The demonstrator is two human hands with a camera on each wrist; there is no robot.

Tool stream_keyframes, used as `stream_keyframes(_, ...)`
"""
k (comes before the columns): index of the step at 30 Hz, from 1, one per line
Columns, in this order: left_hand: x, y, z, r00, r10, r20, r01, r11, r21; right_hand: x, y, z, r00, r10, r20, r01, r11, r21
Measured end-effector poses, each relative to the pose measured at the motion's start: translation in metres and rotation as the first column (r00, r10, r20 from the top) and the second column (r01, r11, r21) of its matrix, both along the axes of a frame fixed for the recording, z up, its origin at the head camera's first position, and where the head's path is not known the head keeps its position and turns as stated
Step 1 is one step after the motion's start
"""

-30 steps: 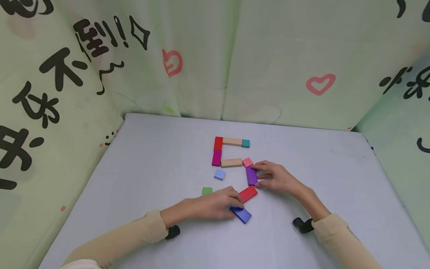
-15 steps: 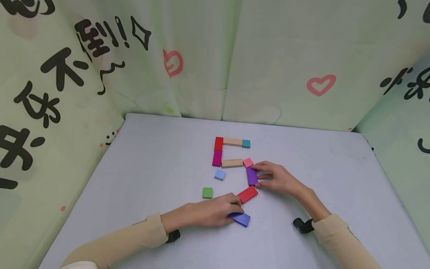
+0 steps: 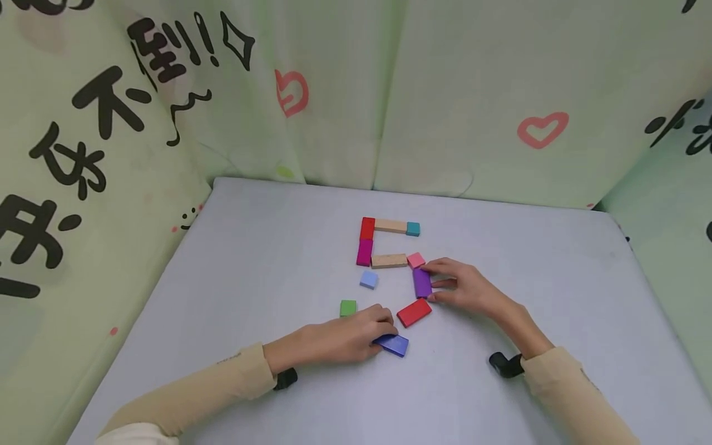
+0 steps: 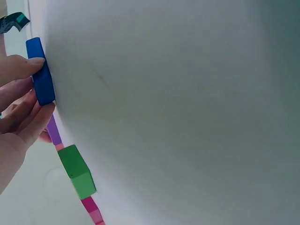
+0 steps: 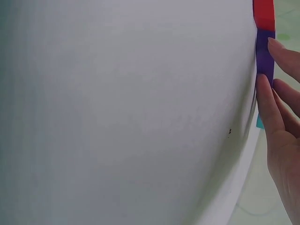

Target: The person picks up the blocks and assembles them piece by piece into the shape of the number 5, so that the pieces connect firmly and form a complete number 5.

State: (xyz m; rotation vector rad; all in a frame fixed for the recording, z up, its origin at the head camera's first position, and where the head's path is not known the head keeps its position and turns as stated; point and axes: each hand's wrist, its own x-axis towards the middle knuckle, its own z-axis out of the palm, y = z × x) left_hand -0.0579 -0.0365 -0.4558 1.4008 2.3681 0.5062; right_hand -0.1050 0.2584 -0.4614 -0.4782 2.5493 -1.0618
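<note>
My left hand [image 3: 356, 334] pinches a blue block [image 3: 395, 345] between thumb and fingers; the left wrist view shows the block on its narrow side. A gap separates it from the red block [image 3: 414, 313] lying askew beyond. My right hand [image 3: 464, 287] holds a purple block [image 3: 422, 283] at its right side, finger by the far end and thumb by the near end. That purple block touches or nearly touches the red one in front and a small pink block [image 3: 416, 260] behind. In the right wrist view, thumb and finger rest on the purple block [image 5: 265, 54].
Behind, a bent row joins a wooden block [image 3: 389, 261], a magenta block [image 3: 364, 253], another red block [image 3: 368, 228], a second wooden block [image 3: 390, 226] and a teal cube [image 3: 413, 229]. Loose light-blue [image 3: 369, 280] and green [image 3: 348, 308] blocks lie left on the white table [image 3: 267, 247].
My left hand has drawn the blue block slightly left, away from the red block. The right hand stays at the purple block. The head view has shifted a little.
</note>
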Motion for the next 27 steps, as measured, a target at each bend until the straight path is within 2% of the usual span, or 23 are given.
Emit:
stream_keyframes(6, -0.012, -0.003, 0.003, 0.999, 0.034, -0.014, -0.034, 0.999, 0.032, -0.009, 0.002, 0.006, 1.0, -0.004, -0.016, 0.004, 1.0, 0.016)
stream_keyframes(12, -0.021, -0.005, 0.005, 0.999, 0.044, -0.026, -0.042, 0.997, 0.061, -0.013, 0.003, 0.009, 1.0, -0.015, 0.016, 0.015, 1.0, -0.005)
stream_keyframes(21, -0.024, -0.008, 0.002, 0.997, 0.077, 0.01, -0.077, 0.992, 0.103, -0.01, 0.004, 0.003, 1.0, 0.012, 0.005, -0.011, 0.998, -0.054)
stream_keyframes(27, -0.023, -0.009, -0.001, 0.996, 0.08, 0.026, -0.082, 0.993, 0.081, -0.006, 0.003, 0.0, 1.0, 0.008, 0.026, -0.006, 0.998, -0.058)
